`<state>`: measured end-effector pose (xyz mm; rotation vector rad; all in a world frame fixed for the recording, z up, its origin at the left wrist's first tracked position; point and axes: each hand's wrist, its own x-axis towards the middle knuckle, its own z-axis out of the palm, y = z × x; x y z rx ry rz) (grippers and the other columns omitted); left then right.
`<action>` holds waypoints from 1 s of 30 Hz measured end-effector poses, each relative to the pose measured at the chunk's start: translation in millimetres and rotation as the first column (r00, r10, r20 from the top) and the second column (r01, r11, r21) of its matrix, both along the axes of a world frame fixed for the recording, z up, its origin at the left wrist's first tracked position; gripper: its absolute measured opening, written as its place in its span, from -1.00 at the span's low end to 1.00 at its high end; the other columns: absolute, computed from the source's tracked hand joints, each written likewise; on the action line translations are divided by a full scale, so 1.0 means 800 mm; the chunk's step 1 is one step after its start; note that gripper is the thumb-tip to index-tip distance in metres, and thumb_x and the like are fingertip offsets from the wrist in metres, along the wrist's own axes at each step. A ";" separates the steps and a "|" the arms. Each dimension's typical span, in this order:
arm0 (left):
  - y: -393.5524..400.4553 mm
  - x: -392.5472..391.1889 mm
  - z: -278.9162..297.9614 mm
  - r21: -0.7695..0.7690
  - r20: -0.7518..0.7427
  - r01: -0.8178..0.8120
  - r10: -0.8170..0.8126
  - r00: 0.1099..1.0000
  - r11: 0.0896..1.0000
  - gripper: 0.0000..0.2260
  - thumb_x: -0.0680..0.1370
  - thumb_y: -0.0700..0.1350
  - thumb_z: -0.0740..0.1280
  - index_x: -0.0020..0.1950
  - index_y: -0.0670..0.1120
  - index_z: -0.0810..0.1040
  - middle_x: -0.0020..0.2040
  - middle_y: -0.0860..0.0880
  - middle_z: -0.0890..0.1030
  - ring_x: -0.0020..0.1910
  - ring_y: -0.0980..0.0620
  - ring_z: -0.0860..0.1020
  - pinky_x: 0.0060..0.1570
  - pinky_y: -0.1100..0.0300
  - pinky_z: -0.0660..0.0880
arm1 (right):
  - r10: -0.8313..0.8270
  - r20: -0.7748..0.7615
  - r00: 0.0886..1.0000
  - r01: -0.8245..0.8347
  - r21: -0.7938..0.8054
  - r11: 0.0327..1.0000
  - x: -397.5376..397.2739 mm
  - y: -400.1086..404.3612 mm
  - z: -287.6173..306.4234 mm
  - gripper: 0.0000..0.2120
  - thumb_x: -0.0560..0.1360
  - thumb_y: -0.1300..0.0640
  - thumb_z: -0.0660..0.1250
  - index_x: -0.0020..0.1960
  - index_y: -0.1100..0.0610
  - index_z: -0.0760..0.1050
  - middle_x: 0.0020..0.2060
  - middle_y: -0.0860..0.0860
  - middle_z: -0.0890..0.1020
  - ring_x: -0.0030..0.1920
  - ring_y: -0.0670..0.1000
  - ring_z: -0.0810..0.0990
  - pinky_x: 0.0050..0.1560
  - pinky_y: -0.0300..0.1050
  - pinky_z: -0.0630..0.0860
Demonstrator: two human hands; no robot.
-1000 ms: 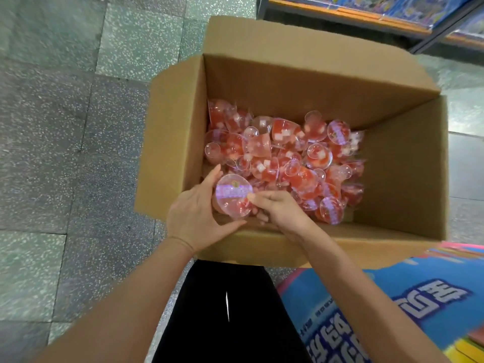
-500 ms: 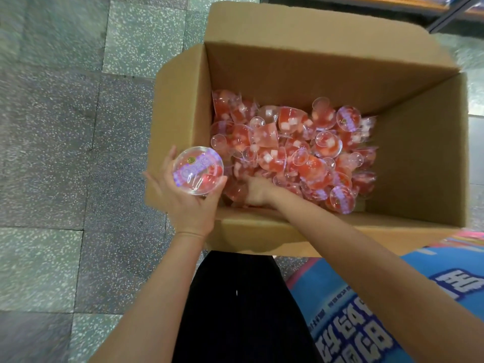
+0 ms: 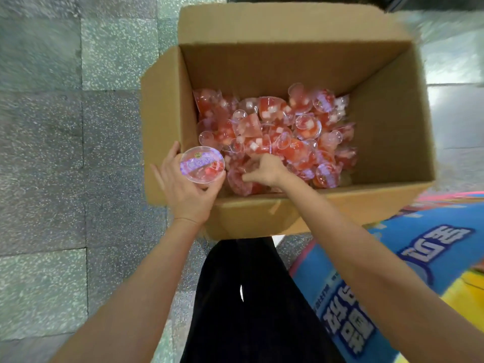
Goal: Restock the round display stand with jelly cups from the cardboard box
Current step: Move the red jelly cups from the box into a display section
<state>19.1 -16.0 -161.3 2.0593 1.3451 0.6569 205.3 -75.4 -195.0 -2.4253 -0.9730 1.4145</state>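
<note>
An open cardboard box (image 3: 390, 132) stands on the floor in front of me, its bottom covered with several red jelly cups (image 3: 277, 132) in clear plastic. My left hand (image 3: 187, 189) holds one jelly cup (image 3: 203, 165) with a purple lid over the box's near left corner, palm up, fingers curled round it. My right hand (image 3: 264, 171) reaches down into the near side of the pile, and its fingers close round another red cup (image 3: 239, 179). The round display stand is out of view.
Grey speckled floor tiles (image 3: 65, 153) surround the box on the left. A blue printed surface with white lettering (image 3: 408, 271) and a yellow patch lies at the lower right. My black clothing (image 3: 251, 305) fills the bottom centre.
My left hand carried the purple-lidded cup from the box's middle to its near left corner. My right hand let go of that cup and dug into the pile.
</note>
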 end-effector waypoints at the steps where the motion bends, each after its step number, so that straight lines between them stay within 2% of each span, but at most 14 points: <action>1: -0.001 0.000 0.005 -0.022 0.022 0.028 -0.027 0.999 0.999 -0.29 0.33 0.26 0.40 0.24 -0.25 0.41 0.34 -0.21 0.43 0.34 -0.17 0.38 0.46 -0.27 -0.05 | -0.135 -0.065 0.989 0.139 0.061 0.988 -0.001 -0.015 0.016 -0.61 0.39 0.02 0.49 0.15 0.16 0.58 -0.02 -0.03 0.62 -0.04 -0.05 0.55 -0.05 -0.23 0.47; 3: -0.011 0.003 0.018 -0.078 0.109 0.071 -0.063 0.992 0.994 -0.33 0.31 0.23 0.43 0.21 -0.22 0.42 0.37 -0.18 0.39 0.37 -0.16 0.34 0.43 -0.31 0.08 | -0.367 -0.187 0.911 0.397 0.167 0.902 -0.004 -0.043 0.052 -0.61 0.40 0.12 0.49 0.20 0.14 0.55 -0.07 -0.08 0.57 -0.05 -0.07 0.53 -0.13 -0.32 0.44; 5: -0.028 0.016 0.034 -0.163 0.207 0.085 -0.050 0.977 0.983 -0.33 0.28 0.21 0.47 0.19 -0.22 0.46 0.41 -0.13 0.34 0.40 -0.10 0.30 0.44 -0.10 0.20 | -0.569 -0.292 0.769 0.634 0.230 0.738 -0.005 -0.064 0.084 -0.65 0.36 0.16 0.51 0.12 0.10 0.55 -0.10 -0.08 0.59 -0.04 -0.01 0.58 -0.09 -0.22 0.51; 6: -0.040 0.024 0.041 -0.204 0.234 0.082 -0.033 0.972 0.976 -0.32 0.26 0.21 0.49 0.19 -0.22 0.48 0.41 -0.10 0.34 0.41 -0.06 0.30 0.45 0.06 0.22 | -0.658 -0.348 0.668 0.742 0.235 0.628 -0.008 -0.075 0.097 -0.69 0.33 0.15 0.52 0.05 0.08 0.55 -0.09 -0.03 0.62 -0.03 0.03 0.61 -0.06 -0.13 0.55; 8: -0.068 0.048 0.064 -0.263 0.283 0.087 -0.009 0.959 0.961 -0.31 0.23 0.18 0.52 0.20 -0.21 0.49 0.36 -0.05 0.38 0.36 0.09 0.35 0.37 0.33 0.23 | -0.777 -0.452 0.438 0.899 0.208 0.386 -0.012 -0.100 0.118 -0.76 0.36 0.18 0.51 -0.02 0.10 0.55 -0.07 0.05 0.64 -0.08 0.05 0.62 -0.12 -0.10 0.57; 11: -0.113 0.089 0.097 -0.379 0.385 0.133 0.025 0.923 0.916 -0.42 0.25 -0.12 0.62 0.18 -0.12 0.47 0.11 0.11 0.53 0.08 0.46 0.46 0.10 0.56 0.31 | -0.809 -0.566 0.159 0.982 0.179 0.067 -0.014 -0.154 0.146 -0.71 0.43 0.22 0.46 0.12 0.27 0.55 -0.10 0.11 0.62 -0.15 0.02 0.59 -0.06 -0.07 0.55; 13: -0.145 0.109 0.112 -0.441 0.380 0.207 -0.027 0.925 0.874 -0.40 0.26 -0.22 0.62 0.21 -0.01 0.45 0.06 0.21 0.52 0.00 0.50 0.48 0.02 0.59 0.33 | -0.761 -0.649 0.003 0.982 0.145 -0.120 -0.013 -0.196 0.162 -0.79 0.47 0.26 0.41 0.08 0.28 0.53 -0.17 0.12 0.62 -0.23 -0.02 0.60 -0.09 -0.09 0.55; 15: -0.180 0.125 0.120 -0.479 0.379 0.308 -0.123 0.917 0.822 -0.34 0.24 -0.20 0.63 0.24 0.07 0.43 0.12 0.16 0.55 0.07 0.36 0.52 0.09 0.50 0.37 | -0.680 -0.722 -0.124 0.956 0.097 -0.277 -0.010 -0.240 0.181 -0.94 0.51 0.30 0.35 -0.02 0.23 0.52 -0.28 0.07 0.62 -0.30 -0.06 0.60 -0.15 -0.19 0.55; 18: -0.239 0.154 0.127 -0.539 0.391 0.416 -0.220 0.894 0.732 -0.33 0.22 -0.23 0.63 0.27 -0.05 0.47 0.12 0.07 0.58 0.07 0.26 0.55 0.12 0.37 0.44 | -0.586 -0.770 -0.251 0.882 0.067 -0.466 -0.005 -0.309 0.203 -0.93 0.53 0.31 0.29 -0.12 0.22 0.51 -0.38 0.04 0.62 -0.31 -0.03 0.59 -0.21 -0.24 0.58; 21: -0.310 0.185 0.144 -0.563 0.417 0.523 -0.326 0.848 0.640 -0.33 0.21 -0.20 0.64 0.28 -0.12 0.49 0.12 0.00 0.61 0.07 0.16 0.57 0.09 0.34 0.48 | -0.542 -0.779 -0.316 0.796 0.093 -0.597 -0.001 -0.381 0.212 -0.94 0.51 0.27 0.34 -0.13 0.23 0.49 -0.36 0.09 0.55 -0.26 0.03 0.55 -0.18 -0.21 0.57; 23: -0.358 0.203 0.151 -0.579 0.447 0.597 -0.397 0.802 0.555 -0.41 0.25 -0.27 0.61 0.23 -0.10 0.51 0.08 0.03 0.62 -0.01 0.28 0.58 -0.04 0.45 0.46 | -0.551 -0.763 -0.337 0.735 0.153 -0.661 -0.001 -0.429 0.213 -0.85 0.44 0.21 0.38 -0.05 0.24 0.47 -0.24 0.16 0.51 -0.15 0.07 0.53 -0.08 -0.15 0.55; 25: -0.407 0.219 0.150 -0.582 0.464 0.657 -0.469 0.752 0.479 -0.43 0.27 -0.31 0.59 0.23 -0.12 0.50 0.08 0.05 0.60 -0.03 0.36 0.56 -0.10 0.49 0.44 | -0.523 -0.766 -0.374 0.638 0.197 -0.744 -0.002 -0.479 0.212 -0.76 0.42 0.20 0.38 0.04 0.27 0.46 -0.17 0.14 0.56 -0.13 0.05 0.57 -0.01 -0.11 0.53; 28: -0.472 0.237 0.143 -0.569 0.444 0.705 -0.563 0.697 0.424 -0.35 0.25 -0.24 0.62 0.27 -0.13 0.46 0.10 0.08 0.55 0.04 0.31 0.53 -0.03 0.50 0.42 | -0.370 -0.789 -0.491 0.488 0.103 -0.867 -0.002 -0.544 0.206 -0.67 0.34 0.12 0.42 0.05 0.23 0.53 -0.07 0.11 0.60 -0.07 0.03 0.59 -0.01 -0.14 0.53; 30: -0.515 0.245 0.136 -0.560 0.443 0.743 -0.625 0.643 0.367 -0.29 0.25 -0.28 0.61 0.33 -0.15 0.38 0.10 0.17 0.48 0.05 0.41 0.48 0.01 0.52 0.38 | -0.268 -0.750 -0.605 0.386 0.019 -0.922 -0.003 -0.589 0.197 -0.80 0.37 0.06 0.41 -0.04 0.11 0.55 -0.08 0.07 0.57 -0.10 -0.02 0.55 0.01 -0.15 0.50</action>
